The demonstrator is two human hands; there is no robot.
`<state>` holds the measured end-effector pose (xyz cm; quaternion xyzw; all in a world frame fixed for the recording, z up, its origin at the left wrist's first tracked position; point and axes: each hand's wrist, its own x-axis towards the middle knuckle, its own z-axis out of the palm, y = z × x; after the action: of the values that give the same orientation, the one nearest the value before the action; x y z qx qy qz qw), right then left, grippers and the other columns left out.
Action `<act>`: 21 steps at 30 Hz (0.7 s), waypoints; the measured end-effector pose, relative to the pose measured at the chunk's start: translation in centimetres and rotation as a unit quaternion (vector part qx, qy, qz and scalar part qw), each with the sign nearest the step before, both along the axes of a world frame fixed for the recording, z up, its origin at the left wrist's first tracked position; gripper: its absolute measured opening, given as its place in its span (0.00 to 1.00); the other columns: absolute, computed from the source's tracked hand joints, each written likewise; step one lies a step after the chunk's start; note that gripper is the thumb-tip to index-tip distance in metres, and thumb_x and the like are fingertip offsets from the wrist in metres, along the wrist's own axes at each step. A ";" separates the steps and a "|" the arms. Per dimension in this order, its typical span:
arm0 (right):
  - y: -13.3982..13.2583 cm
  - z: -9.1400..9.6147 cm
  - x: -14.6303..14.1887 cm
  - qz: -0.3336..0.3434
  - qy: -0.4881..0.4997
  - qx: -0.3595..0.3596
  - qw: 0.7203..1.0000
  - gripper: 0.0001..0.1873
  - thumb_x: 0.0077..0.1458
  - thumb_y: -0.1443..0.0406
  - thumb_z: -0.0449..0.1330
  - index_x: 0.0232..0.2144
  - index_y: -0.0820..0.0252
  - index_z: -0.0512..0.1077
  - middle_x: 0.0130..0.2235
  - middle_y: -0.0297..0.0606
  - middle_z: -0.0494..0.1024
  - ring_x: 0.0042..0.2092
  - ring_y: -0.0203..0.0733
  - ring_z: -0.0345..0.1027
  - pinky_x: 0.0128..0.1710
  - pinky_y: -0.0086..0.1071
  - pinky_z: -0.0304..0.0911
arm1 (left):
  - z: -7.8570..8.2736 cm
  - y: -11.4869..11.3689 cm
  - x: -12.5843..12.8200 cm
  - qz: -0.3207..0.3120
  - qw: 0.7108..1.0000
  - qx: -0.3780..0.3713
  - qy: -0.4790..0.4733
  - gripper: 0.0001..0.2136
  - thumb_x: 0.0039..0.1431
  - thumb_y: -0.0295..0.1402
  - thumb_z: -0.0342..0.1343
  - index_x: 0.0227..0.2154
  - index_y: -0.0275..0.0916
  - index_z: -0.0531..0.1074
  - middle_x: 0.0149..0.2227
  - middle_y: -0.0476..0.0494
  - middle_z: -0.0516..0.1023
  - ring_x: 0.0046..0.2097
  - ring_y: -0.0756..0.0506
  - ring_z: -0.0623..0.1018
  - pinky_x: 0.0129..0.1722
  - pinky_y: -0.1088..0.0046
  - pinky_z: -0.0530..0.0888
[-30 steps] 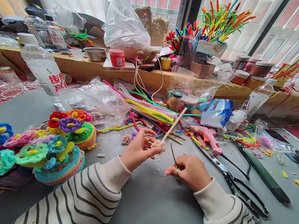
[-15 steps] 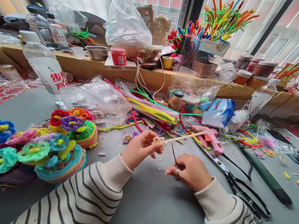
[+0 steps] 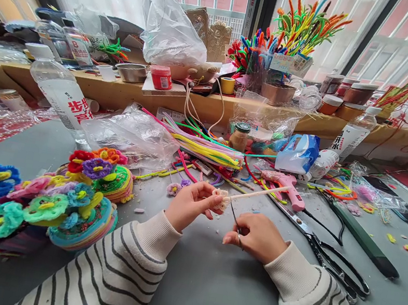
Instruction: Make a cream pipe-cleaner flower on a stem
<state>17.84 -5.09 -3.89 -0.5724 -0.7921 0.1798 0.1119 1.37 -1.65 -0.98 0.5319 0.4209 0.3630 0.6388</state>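
My left hand (image 3: 192, 205) pinches a small cream flower of looped pipe cleaner (image 3: 221, 201). From the flower a straight cream pipe-cleaner stem (image 3: 260, 192) runs off to the right and upward. My right hand (image 3: 258, 235) is closed round the handles of a small pair of scissors (image 3: 234, 214). Their blades point up and left, and the tip meets the stem right beside the flower. Whether the blades are apart or together there is too small to tell. Fingers cover most of the scissor handles.
Colourful pipe-cleaner flowers (image 3: 47, 204) stand at the left. Large black-handled scissors (image 3: 328, 253), a pink glue gun (image 3: 288, 188) and a dark green bar (image 3: 365, 241) lie at the right. Behind are bundled pipe cleaners (image 3: 208, 148), a plastic bag (image 3: 132, 134) and a tilted water bottle (image 3: 59, 90).
The scissors' tip has moved slightly left and down, onto the stem beside the flower. The flower has turned a little and the stem tilts less steeply. My left hand barely shifted.
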 end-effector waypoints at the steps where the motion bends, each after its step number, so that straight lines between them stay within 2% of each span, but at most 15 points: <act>1: 0.0 0.0 0.0 0.000 0.000 0.000 1.000 0.30 0.37 0.41 0.44 0.14 0.60 0.67 0.17 0.34 0.67 0.21 0.32 0.56 0.20 0.25 0.44 | 0.0 0.0 0.0 0.000 1.000 0.000 -0.001 0.11 0.39 0.34 0.56 0.23 0.34 0.62 0.22 0.49 0.71 0.24 0.50 0.74 0.18 0.80 0.66; 13: 0.0 -0.3 0.0 0.011 0.001 0.022 1.000 0.31 0.38 0.41 0.42 0.12 0.62 0.65 0.15 0.34 0.65 0.20 0.32 0.55 0.20 0.25 0.44 | -0.1 0.0 0.0 0.001 1.000 0.014 0.002 0.11 0.41 0.33 0.55 0.23 0.34 0.60 0.23 0.49 0.70 0.24 0.49 0.74 0.18 0.80 0.67; 21: 0.0 -0.4 -0.1 -0.019 -0.026 0.052 0.998 0.32 0.36 0.40 0.42 0.09 0.62 0.63 0.14 0.34 0.65 0.18 0.31 0.52 0.18 0.26 0.41 | -0.4 -0.1 0.0 -0.003 1.000 0.027 0.000 0.10 0.42 0.33 0.55 0.22 0.34 0.59 0.22 0.50 0.70 0.24 0.50 0.74 0.17 0.82 0.66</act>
<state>17.78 -5.07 -4.26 -0.5855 -0.7920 0.1207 0.1243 1.38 -1.71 -1.37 0.5504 0.4092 0.3725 0.6252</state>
